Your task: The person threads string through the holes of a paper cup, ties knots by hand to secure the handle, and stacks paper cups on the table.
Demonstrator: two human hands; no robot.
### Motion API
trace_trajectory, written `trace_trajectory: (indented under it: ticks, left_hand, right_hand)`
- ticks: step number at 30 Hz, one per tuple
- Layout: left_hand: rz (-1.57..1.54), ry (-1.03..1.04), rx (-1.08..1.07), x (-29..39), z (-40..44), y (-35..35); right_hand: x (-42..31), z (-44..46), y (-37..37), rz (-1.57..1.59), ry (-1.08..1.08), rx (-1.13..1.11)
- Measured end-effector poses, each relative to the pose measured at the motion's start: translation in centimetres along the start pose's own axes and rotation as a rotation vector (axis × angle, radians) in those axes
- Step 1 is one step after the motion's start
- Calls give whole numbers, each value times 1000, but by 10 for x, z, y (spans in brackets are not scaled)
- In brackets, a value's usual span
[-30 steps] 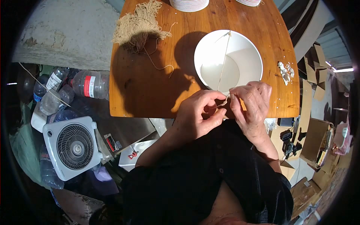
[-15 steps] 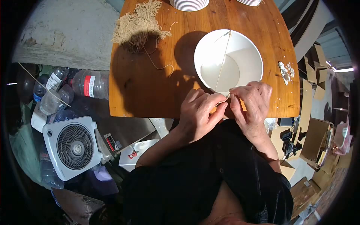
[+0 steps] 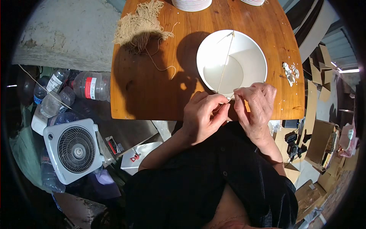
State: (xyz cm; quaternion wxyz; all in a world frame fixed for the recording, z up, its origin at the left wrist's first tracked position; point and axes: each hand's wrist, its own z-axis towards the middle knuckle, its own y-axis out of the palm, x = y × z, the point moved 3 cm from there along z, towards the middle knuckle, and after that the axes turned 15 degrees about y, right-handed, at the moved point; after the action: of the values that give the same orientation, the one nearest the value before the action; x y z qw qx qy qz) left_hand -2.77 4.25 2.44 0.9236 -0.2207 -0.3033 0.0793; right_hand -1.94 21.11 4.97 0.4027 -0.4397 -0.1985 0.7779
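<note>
A white paper bucket (image 3: 253, 57) stands on the wooden table close to its front edge. A thin string (image 3: 227, 61) runs across the bucket's mouth from the far rim to the near rim. At the near rim my left hand (image 3: 206, 114) pinches the string between thumb and forefinger. My right hand (image 3: 257, 107) is just to the right, its thumb and forefinger also pinched on the string, right against the rim. The fingertips cover the point where the string meets the rim.
A heap of beige string (image 3: 141, 24) lies at the table's (image 3: 152, 95) back left, one strand trailing. Stacked white rims (image 3: 191, 4) stand at the back. Crumpled white scraps (image 3: 291, 73) are at the right. Plastic bottles (image 3: 91, 86) and a fan (image 3: 76, 150) sit left of the table.
My left fingertips have shifted very slightly at the near rim. My right hand has barely moved, and the bucket and string look almost the same.
</note>
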Motion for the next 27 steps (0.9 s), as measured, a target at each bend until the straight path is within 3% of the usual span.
trace_trajectory:
  ticks: [2, 8, 12, 21, 23, 27]
  left_hand:
    - [-293, -327, -10, -1, -2, -1]
    - [-582, -490, -58, -6, -6, -5]
    - [-623, -466, -60, -5, -5, -3]
    - [-338, -319, -54, 2, -3, -2]
    - [-195, -123, -46, 2, 0, -2]
    - [-175, -112, -21, 3, 0, -1]
  right_hand:
    - [1, -1, 1, -1, 4, 15]
    - [0, -5, -2, 60, -4, 40]
    - [-4, -13, -3, 34, -50, -3]
    - [-4, -16, -1, 57, -23, -3]
    - [-4, -16, 0, 66, -19, -1]
    - [-6, -16, 0, 72, -8, 0]
